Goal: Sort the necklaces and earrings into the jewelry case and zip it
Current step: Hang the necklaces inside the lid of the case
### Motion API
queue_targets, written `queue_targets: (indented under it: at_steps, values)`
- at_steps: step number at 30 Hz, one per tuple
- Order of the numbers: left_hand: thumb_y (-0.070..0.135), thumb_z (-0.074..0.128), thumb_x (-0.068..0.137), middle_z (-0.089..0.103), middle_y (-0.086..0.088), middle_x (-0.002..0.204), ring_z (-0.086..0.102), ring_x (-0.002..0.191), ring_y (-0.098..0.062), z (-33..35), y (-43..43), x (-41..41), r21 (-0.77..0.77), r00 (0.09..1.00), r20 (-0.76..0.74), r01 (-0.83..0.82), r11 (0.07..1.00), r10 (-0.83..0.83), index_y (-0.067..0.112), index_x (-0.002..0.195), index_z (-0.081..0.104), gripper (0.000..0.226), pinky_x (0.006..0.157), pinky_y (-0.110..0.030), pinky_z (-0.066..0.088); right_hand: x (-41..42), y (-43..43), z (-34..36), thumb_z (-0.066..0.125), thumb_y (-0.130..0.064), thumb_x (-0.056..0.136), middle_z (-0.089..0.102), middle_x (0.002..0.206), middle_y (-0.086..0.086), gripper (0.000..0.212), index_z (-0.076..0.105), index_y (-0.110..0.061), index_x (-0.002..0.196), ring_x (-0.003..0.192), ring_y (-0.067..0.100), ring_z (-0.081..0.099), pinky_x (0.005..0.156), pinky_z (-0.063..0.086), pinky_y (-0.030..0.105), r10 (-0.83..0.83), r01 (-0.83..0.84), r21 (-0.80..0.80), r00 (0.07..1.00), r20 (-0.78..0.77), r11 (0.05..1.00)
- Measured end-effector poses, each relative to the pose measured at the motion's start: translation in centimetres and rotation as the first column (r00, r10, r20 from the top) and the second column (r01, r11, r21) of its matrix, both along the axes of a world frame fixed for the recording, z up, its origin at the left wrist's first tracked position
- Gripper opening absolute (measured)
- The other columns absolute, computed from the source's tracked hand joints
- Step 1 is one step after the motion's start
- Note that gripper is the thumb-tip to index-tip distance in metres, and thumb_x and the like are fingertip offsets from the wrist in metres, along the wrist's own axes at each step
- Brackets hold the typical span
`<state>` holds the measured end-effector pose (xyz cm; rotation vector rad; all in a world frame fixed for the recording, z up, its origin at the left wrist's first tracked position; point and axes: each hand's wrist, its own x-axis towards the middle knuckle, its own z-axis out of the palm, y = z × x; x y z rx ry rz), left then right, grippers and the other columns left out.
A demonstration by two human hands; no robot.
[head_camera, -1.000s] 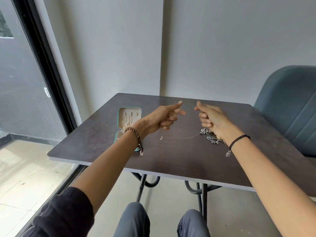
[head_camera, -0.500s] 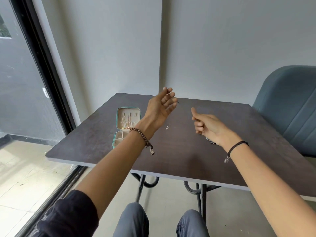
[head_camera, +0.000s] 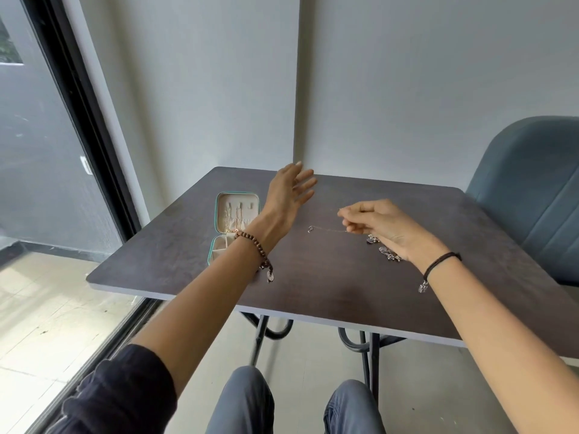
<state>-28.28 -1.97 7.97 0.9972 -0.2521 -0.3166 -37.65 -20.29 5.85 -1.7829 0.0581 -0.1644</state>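
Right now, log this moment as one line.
left hand: open, raised over table | right hand: pinches thin necklace | jewelry case: open | silver jewelry: loose by right wrist

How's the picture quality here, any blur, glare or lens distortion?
Head view: soft daylight from the glass at left, a dull sheen on the dark brown tabletop; the raised left hand looks slightly soft; the thin chain necklace pinched by the right hand is barely resolved.
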Motion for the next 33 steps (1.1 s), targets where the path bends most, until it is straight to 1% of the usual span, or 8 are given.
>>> queue_targets:
  at_steps: [6, 9, 11, 14, 18, 21, 27, 33]
  values:
    - [0.031, 0.049, 0.106, 0.070, -0.014, 0.119, 0.071, 0.108, -0.025, -0.1, -0.6, -1.0, 0.202, 0.982, 0.143, 0.090, 0.975, -0.120, 0.006, 0.140, 0.047, 0.042, 0.095, -0.035, 0.056, 0.4, 1.7, 3.3, 0.074, -0.022, 0.090, 0.075, 0.080, 0.004, 0.014, 0.076, -0.009, 0.095, 0.069, 0.010, 0.065, 0.075, 0.056, 0.022, 0.052, -0.023, -0.279, 0.994, 0.096, 0.960]
    - [0.038, 0.043, 0.107, 0.070, -0.014, 0.110, 0.073, 0.093, -0.022, 0.1, -0.8, -1.9, 0.327, 0.961, 0.190, 0.131, 0.936, -0.201, 0.008, 0.137, 0.049, 0.043, 0.089, -0.032, 0.059, 0.4, 2.1, 4.3, 0.072, -0.024, 0.092, 0.072, 0.074, 0.000, 0.013, 0.076, -0.011, 0.093, 0.066, 0.010, 0.063, 0.072, 0.057, 0.023, 0.073, -0.018, -0.355, 0.987, 0.143, 0.935]
    - [0.043, 0.038, 0.108, 0.067, -0.024, 0.116, 0.072, 0.093, -0.024, 0.0, -0.9, -2.2, 0.396, 0.941, 0.210, 0.164, 0.904, -0.263, 0.005, 0.136, 0.051, 0.049, 0.090, -0.035, 0.059, 0.5, 2.3, 4.6, 0.074, -0.027, 0.091, 0.069, 0.067, -0.002, 0.014, 0.077, -0.013, 0.092, 0.065, 0.012, 0.062, 0.069, 0.056, 0.024, 0.061, 0.014, -0.389, 0.982, 0.179, 0.921]
    - [0.049, 0.025, 0.109, 0.072, -0.020, 0.107, 0.072, 0.093, -0.027, 0.1, -0.8, -2.6, 0.470, 0.905, 0.235, 0.213, 0.857, -0.354, 0.005, 0.125, 0.062, 0.060, 0.095, -0.040, 0.056, 0.6, 2.3, 4.6, 0.075, -0.033, 0.089, 0.064, 0.059, -0.006, 0.017, 0.078, -0.017, 0.094, 0.063, 0.013, 0.061, 0.071, 0.057, 0.028, 0.034, 0.059, -0.411, 0.976, 0.217, 0.910]
    - [0.057, 0.021, 0.106, 0.070, -0.022, 0.102, 0.071, 0.081, -0.030, 0.3, -0.7, -2.7, 0.510, 0.887, 0.218, 0.253, 0.823, -0.407, 0.001, 0.126, 0.064, 0.073, 0.090, -0.046, 0.057, 0.5, 2.1, 4.3, 0.076, -0.034, 0.087, 0.063, 0.063, 0.000, 0.016, 0.078, -0.019, 0.095, 0.063, 0.012, 0.058, 0.068, 0.053, 0.030, -0.003, 0.109, -0.373, 0.962, 0.272, 0.922]
    - [0.061, 0.021, 0.104, 0.072, -0.026, 0.103, 0.071, 0.078, -0.031, 0.3, -0.4, -2.7, 0.525, 0.876, 0.197, 0.284, 0.802, -0.440, 0.002, 0.130, 0.060, 0.075, 0.081, -0.044, 0.059, 0.3, 2.0, 4.1, 0.078, -0.034, 0.086, 0.067, 0.068, -0.005, 0.015, 0.079, -0.021, 0.093, 0.063, 0.010, 0.057, 0.066, 0.053, 0.030, -0.031, 0.133, -0.334, 0.955, 0.294, 0.933]
    - [0.067, 0.020, 0.102, 0.071, -0.026, 0.106, 0.070, 0.075, -0.035, 0.5, 0.1, -2.9, 0.540, 0.861, 0.135, 0.352, 0.765, -0.491, -0.002, 0.123, 0.061, 0.084, 0.077, -0.043, 0.059, 0.5, 1.6, 3.7, 0.077, -0.025, 0.088, 0.067, 0.067, -0.009, 0.011, 0.077, -0.016, 0.092, 0.063, 0.008, 0.059, 0.064, 0.052, 0.025, -0.138, 0.184, -0.133, 0.946, 0.293, 0.974]
    - [0.074, 0.019, 0.098, 0.072, -0.020, 0.108, 0.069, 0.068, -0.034, 0.7, 0.5, -3.0, 0.506, 0.843, 0.117, 0.405, 0.762, -0.525, 0.002, 0.127, 0.061, 0.088, 0.062, -0.035, 0.057, 0.6, 1.3, 3.0, 0.075, -0.023, 0.088, 0.074, 0.091, 0.001, 0.015, 0.076, -0.013, 0.100, 0.088, 0.013, 0.069, 0.084, 0.054, 0.034, -0.122, 0.110, 0.084, 0.980, 0.160, 0.990]
